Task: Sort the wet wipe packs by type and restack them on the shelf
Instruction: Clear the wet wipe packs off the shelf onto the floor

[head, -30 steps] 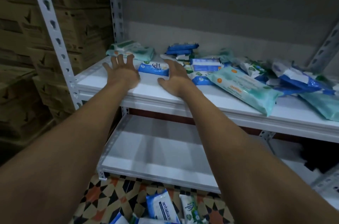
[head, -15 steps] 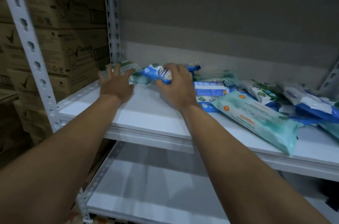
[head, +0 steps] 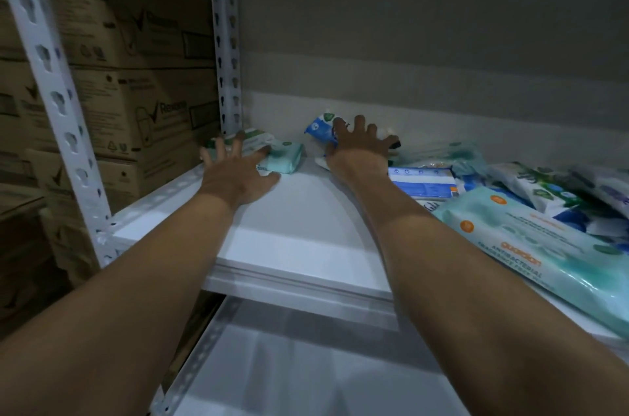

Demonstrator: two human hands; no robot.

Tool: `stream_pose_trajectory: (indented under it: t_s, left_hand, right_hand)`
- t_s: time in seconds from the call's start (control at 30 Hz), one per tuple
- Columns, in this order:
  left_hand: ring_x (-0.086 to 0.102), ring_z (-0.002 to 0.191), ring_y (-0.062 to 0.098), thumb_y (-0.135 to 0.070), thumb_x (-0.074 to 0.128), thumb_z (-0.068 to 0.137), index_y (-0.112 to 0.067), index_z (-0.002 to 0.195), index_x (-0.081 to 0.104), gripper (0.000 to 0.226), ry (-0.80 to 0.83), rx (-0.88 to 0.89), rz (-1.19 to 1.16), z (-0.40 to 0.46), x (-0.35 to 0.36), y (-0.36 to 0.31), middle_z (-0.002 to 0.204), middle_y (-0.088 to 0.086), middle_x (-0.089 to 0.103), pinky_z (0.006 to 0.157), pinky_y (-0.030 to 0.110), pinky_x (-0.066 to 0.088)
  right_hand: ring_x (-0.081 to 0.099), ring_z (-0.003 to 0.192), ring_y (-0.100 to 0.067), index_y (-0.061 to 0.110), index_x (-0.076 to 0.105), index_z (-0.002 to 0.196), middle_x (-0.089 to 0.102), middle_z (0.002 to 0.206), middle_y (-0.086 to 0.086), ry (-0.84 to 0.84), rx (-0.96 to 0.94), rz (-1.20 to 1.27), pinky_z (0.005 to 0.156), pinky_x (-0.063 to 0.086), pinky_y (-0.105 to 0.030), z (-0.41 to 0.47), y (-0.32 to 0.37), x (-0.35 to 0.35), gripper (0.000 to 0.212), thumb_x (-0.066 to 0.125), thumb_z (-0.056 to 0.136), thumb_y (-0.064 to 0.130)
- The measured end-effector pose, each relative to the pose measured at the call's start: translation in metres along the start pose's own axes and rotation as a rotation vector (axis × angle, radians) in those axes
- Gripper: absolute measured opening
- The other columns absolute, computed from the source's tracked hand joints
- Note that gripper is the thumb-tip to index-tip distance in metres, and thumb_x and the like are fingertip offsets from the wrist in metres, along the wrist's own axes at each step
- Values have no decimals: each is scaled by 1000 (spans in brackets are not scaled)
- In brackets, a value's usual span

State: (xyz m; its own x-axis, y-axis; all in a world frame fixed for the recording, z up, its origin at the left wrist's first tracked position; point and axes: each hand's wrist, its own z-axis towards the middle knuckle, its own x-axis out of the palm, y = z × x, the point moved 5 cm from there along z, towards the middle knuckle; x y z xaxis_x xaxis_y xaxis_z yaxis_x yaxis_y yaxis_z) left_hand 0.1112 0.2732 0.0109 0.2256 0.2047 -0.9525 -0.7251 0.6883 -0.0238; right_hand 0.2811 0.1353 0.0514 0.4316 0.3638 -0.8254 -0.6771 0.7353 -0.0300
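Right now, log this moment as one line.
left hand: fingers spread on mint pack | right hand: on blue pack at shelf back | unsorted packs on right

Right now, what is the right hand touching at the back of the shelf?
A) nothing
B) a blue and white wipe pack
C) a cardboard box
B: the right hand lies with spread fingers on the blue and white wipe pack by the back wall.

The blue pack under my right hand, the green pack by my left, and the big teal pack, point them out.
blue pack (head: 318, 128), head view, its left end.
green pack (head: 287, 157), head view, its right end.
big teal pack (head: 531, 245), head view, its printed front.
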Motion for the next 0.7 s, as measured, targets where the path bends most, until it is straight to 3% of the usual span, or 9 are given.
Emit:
stream_pose_trajectory:
  t_s: [0.1, 0.23, 0.37, 0.5, 0.63, 0.7]
  left_hand:
    - [-5, 152, 42, -84, 33, 86, -55, 155, 13, 77, 39, -9, -43, 5, 0, 0, 169, -3, -11, 119, 64, -1]
    - [-3, 152, 42, -90, 44, 77, -55, 151, 24, 84, 16, -4, -148, 3, 1, 1, 169, -3, -5, 118, 66, 1]
    - [2, 152, 40, -97, 54, 59, -42, 145, 37, 104, -13, 3, -233, 0, -4, -5, 167, -2, 10, 117, 65, 6]
    - [12, 150, 36, -99, 59, 51, -23, 144, 37, 122, -26, 20, -264, 0, -6, -14, 161, -1, 27, 116, 65, 11]
    - [10, 150, 37, -69, 72, 70, -17, 140, 36, 95, -67, 2, -382, 1, -5, -13, 154, 3, 36, 112, 60, 30]
    - [8, 150, 40, -54, 68, 77, -21, 139, 37, 76, -80, 46, -446, 3, -1, -11, 152, 4, 39, 114, 57, 30]
  right_hand:
    - [41, 130, -40, 30, 27, 147, 42, 140, -17, 118, -6, -25, 103, 22, -74, 1, 2, 4, 78, 58, 84, 65]
    - [26, 141, -51, 32, 20, 153, 35, 151, -15, 208, 75, -33, 108, 16, -76, 3, -2, 4, 98, 69, 76, 67]
    - [35, 134, -47, 32, 33, 145, 39, 144, -10, 201, 16, -24, 108, 24, -64, 1, -4, -1, 88, 71, 73, 65]
    - [33, 130, -39, 34, 41, 139, 38, 138, -10, 176, -15, 32, 102, 30, -52, 0, -7, -7, 76, 70, 73, 58]
    - [27, 135, -38, 37, 38, 141, 40, 139, -17, 235, 20, 11, 106, 23, -54, 0, -9, -5, 76, 68, 73, 58]
    - [32, 133, -40, 39, 36, 141, 47, 135, -17, 260, 26, -3, 109, 18, -58, 1, -9, -2, 79, 68, 72, 59]
